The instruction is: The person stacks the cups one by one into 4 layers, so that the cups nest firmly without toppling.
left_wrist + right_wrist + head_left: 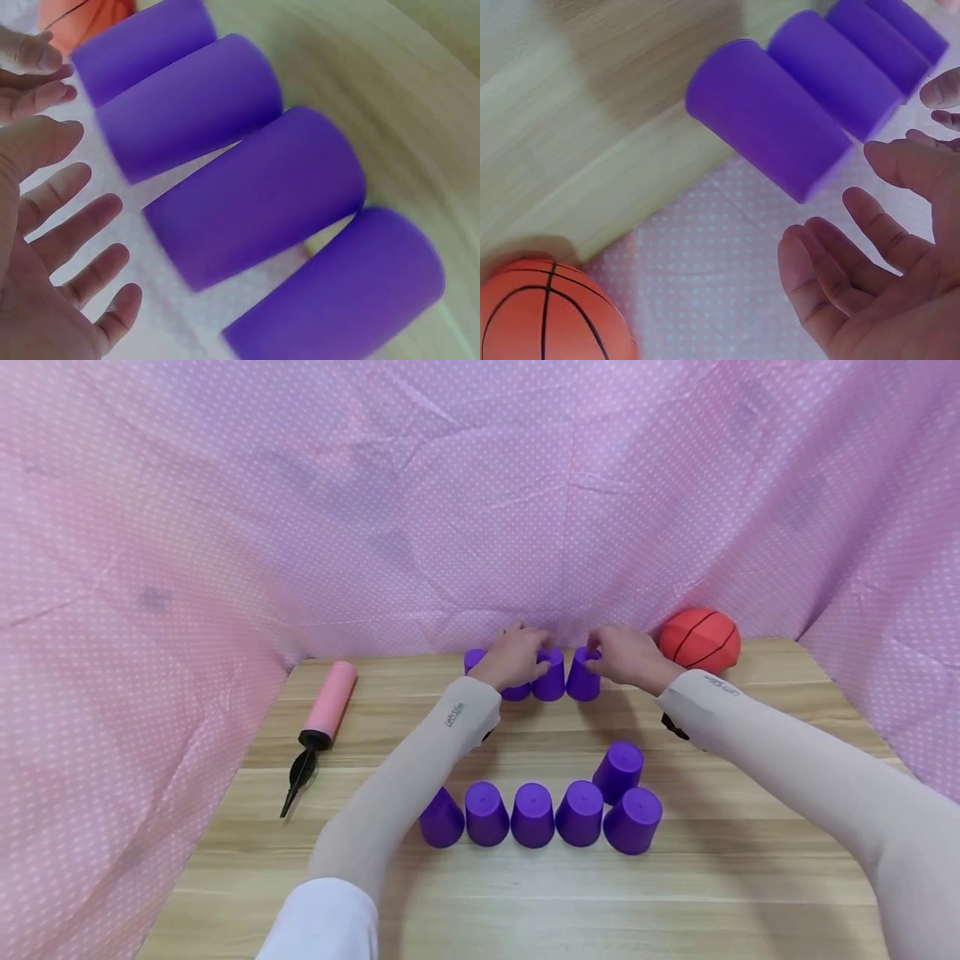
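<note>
Along the table's back edge stands a row of several purple cups (259,196), upside down. My left hand (517,658) is over this row, hiding part of the cups on the left. Its fingers (75,229) are spread and apart from the cups in the left wrist view. Beside the right-end cup (582,677) is my right hand (626,656), thumb toward the cup. In the right wrist view its fingers (832,262) are loosely bent with nothing between them. Nearer me stands another row of purple cups (532,815), also upside down, with one cup (621,772) behind its right end.
An orange-red ball with black lines (701,641) sits at the back right, close to my right wrist. On the left lies a pink hand pump (330,702) with a black nozzle. Pink dotted cloth (480,527) rises behind the wooden table (525,910).
</note>
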Demonstrator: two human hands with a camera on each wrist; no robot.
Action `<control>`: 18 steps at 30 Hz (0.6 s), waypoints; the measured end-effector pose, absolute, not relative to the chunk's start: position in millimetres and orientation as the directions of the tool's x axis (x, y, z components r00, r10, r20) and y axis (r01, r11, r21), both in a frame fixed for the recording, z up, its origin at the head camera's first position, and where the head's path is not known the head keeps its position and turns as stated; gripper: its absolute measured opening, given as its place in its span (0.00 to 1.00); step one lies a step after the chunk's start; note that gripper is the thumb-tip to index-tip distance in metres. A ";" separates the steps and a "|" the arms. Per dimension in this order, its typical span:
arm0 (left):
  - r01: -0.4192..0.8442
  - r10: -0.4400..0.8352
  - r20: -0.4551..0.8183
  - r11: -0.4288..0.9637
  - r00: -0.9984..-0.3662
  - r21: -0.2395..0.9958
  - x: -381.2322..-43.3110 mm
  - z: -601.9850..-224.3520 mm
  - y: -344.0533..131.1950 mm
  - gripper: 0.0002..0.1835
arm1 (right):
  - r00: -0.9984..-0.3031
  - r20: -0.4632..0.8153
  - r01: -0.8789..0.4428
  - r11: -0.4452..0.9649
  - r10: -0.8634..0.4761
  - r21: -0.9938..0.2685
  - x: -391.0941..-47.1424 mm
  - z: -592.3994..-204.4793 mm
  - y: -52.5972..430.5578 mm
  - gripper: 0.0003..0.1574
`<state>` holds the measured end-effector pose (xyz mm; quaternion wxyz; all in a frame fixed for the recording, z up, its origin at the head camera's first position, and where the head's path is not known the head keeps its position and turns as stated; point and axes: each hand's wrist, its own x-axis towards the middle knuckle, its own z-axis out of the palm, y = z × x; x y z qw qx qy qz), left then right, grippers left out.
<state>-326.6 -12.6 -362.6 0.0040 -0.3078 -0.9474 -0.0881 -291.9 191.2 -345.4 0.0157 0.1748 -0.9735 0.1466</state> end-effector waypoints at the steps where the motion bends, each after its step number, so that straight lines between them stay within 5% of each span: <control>1: 0.591 0.588 0.072 0.789 -0.806 0.168 -325.4 -359.8 -16.3 0.21 | -0.938 0.089 -0.346 0.895 -0.335 -0.282 -289.3 -343.6 191.7 0.15; 11: 0.640 0.612 0.193 0.753 -0.767 0.155 -285.4 -328.0 -68.3 0.16 | -0.900 0.176 -0.434 0.863 -0.400 -0.259 -246.1 -327.0 203.6 0.15; 18: 0.753 0.696 0.305 0.643 -0.650 0.136 -238.1 -322.8 -111.1 0.13 | -0.850 0.248 -0.520 0.812 -0.464 -0.264 -206.9 -327.0 211.6 0.16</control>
